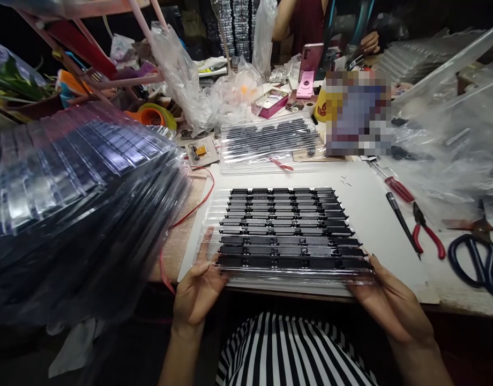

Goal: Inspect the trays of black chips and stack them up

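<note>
A clear plastic tray (209,217) lies low over a white board (375,236) at the table's front edge. Rows of black connector-like parts (284,228) fill most of its channels; the left end of the tray shows bare plastic. My left hand (200,284) grips the near left corner, thumb on top and fingers spread beneath, visible through the plastic. At the near right corner my right hand (391,297) holds the tray the same way, its fingers partly hidden under it. Behind it lies a second clear tray (270,139) with dark parts in it.
Stacked clear trays (69,177) lean over the left side. To the right lie a screwdriver (399,188), a black pen-like tool (403,225), red-handled pliers (429,238) and scissors (477,262). A phone (310,61) stands at the back. Across the table, another person's hand (369,43) shows.
</note>
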`<action>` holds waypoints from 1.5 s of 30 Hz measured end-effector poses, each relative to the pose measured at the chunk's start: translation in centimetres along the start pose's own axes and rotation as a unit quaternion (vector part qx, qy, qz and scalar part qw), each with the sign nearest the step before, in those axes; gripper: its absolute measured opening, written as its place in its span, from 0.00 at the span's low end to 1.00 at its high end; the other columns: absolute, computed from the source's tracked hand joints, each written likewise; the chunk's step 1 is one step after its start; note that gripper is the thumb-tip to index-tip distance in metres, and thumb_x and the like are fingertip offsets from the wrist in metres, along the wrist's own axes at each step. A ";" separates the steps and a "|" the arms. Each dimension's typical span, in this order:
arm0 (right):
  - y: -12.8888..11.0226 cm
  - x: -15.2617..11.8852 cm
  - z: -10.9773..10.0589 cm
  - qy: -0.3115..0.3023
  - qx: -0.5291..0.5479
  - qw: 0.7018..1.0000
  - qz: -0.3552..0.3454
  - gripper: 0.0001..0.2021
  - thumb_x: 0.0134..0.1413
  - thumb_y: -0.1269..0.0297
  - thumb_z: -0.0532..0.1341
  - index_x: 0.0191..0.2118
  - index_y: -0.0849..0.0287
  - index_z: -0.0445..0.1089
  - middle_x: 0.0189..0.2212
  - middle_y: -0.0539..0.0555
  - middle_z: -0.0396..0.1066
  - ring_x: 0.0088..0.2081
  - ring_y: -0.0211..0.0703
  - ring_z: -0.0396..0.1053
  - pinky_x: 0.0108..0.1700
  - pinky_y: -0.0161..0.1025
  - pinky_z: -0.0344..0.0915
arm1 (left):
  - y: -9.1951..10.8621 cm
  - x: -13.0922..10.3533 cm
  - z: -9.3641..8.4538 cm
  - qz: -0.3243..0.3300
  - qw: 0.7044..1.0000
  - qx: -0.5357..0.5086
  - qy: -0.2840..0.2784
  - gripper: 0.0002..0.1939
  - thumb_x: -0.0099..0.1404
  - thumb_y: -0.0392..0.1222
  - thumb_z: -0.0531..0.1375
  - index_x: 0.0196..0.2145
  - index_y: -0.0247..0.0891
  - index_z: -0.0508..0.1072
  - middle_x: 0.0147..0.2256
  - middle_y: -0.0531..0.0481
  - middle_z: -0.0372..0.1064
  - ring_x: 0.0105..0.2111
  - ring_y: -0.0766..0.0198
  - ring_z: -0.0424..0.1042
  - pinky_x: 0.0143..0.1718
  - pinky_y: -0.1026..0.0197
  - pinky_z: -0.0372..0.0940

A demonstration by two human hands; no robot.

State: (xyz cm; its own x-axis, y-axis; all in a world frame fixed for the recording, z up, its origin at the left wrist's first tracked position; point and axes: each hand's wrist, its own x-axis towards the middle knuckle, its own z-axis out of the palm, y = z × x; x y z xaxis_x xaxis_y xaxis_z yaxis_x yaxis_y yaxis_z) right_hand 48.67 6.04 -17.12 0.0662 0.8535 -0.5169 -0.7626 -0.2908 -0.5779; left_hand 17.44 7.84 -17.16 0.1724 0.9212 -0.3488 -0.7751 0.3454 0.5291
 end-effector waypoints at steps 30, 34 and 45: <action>-0.2 0.5 -0.4 -0.092 -0.020 0.995 -0.024 0.14 0.61 0.60 0.57 0.51 0.52 0.70 0.50 0.51 0.72 0.51 0.41 0.68 0.56 0.44 0.62 | -0.2 0.2 0.0 -0.001 0.999 -0.030 0.018 0.32 0.65 0.40 0.51 0.64 0.56 0.47 0.60 0.47 0.60 0.53 0.56 0.68 0.49 0.51 0.68; -0.3 0.6 -0.5 -0.110 -0.016 0.994 -0.025 0.15 0.61 0.60 0.57 0.52 0.52 0.70 0.50 0.52 0.72 0.51 0.42 0.68 0.56 0.44 0.63 | -0.2 0.2 -0.4 -0.001 0.999 -0.048 0.014 0.31 0.67 0.42 0.51 0.64 0.57 0.46 0.61 0.49 0.57 0.56 0.57 0.64 0.50 0.51 0.67; -0.3 -0.4 -1.1 -0.211 -0.005 0.977 0.012 0.20 0.61 0.67 0.57 0.58 0.54 0.63 0.54 0.55 0.68 0.50 0.44 0.68 0.57 0.51 0.61 | -0.2 0.9 1.3 0.017 0.995 -0.095 0.024 0.29 0.69 0.38 0.48 0.65 0.48 0.45 0.57 0.47 0.62 0.54 0.59 0.65 0.53 0.52 0.63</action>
State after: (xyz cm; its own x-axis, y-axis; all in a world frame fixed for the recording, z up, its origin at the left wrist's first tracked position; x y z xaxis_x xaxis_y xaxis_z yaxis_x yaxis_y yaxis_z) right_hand 49.62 5.34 -17.43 -0.2250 0.9479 -0.2255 -0.7545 -0.3160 -0.5752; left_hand 18.51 8.79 -16.59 0.1179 0.9204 -0.3728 -0.8819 0.2696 0.3867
